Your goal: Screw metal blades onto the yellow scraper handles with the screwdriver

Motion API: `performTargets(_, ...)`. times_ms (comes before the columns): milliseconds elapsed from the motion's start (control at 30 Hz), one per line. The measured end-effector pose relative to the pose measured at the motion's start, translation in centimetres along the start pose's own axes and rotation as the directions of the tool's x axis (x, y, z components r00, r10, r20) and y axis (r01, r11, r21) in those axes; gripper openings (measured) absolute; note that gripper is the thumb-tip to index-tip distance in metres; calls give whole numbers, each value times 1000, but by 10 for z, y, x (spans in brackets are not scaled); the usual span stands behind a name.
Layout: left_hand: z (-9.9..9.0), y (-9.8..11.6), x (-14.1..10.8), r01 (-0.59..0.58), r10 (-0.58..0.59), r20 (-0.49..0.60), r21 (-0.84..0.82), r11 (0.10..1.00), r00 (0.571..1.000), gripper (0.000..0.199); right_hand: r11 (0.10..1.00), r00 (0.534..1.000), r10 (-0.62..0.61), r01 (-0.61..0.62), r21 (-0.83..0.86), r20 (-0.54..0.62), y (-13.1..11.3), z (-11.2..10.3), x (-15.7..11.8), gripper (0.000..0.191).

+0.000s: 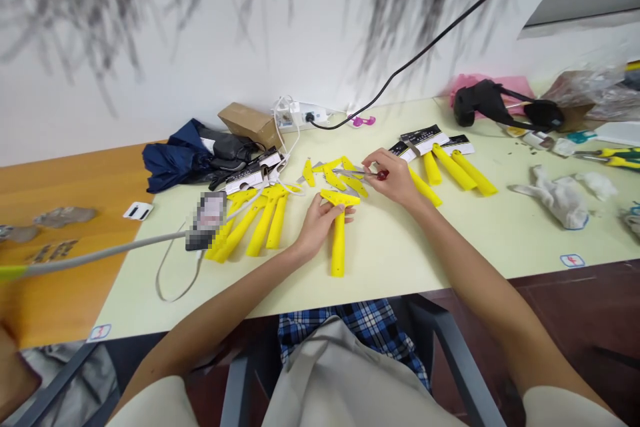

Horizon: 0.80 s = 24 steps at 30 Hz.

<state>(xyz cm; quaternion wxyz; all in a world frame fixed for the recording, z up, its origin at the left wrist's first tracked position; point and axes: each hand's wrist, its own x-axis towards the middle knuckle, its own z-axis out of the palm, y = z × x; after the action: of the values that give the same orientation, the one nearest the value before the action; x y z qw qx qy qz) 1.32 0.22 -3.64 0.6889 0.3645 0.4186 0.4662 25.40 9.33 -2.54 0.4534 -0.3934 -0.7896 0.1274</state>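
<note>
My left hand (317, 223) is closed around the neck of a yellow T-shaped scraper (339, 250), its handle pointing toward me and its head at the top. In my right hand (393, 177) is a screwdriver (383, 175) with a dark red handle, pinched in the fingers. Its thin shaft points left, above the loose yellow scraper head pieces (334, 179) and grey blades lying just beyond the scraper. Several yellow scrapers (257, 230) lie left of my left hand. To the right of my right hand are several yellow handles (455, 169).
Black-and-white packaging cards (425, 140) lie behind the handles. A phone-like device (205, 220) with a white cable is at left. Farther back are a navy umbrella (177, 157), a cardboard box (250, 123) and a power strip (295, 117). White gloves (560, 197) and pliers (615, 155) lie right.
</note>
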Motion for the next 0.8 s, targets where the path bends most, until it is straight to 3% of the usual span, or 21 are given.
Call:
performTargets(133,-15,2,12,-68,45,99,241,968,994,53,985,980,159,-149,-82,118,-2,-5,1,19)
performTargets(300,-36,6,6,-186,142,122,551,814,982,45,973,967,211,-193,-128,143,0,-3,2,16)
performTargets(433,-41,18,-4,-249,177,181,810,531,967,41,976,963,203,-184,-118,178,1,0,-1,12)
performTargets(567,-41,26,-8,-350,211,309,916,197,927,39,976,966,195,-175,-128,171,1,1,-2,9)
performTargets(700,-43,24,-7,-339,178,336,941,-15,925,57,971,960,210,-184,-153,182,0,0,-1,14)
performTargets(800,-48,29,-5,-317,145,331,942,-111,933,64,965,951,230,-195,-176,207,-1,-2,0,20)
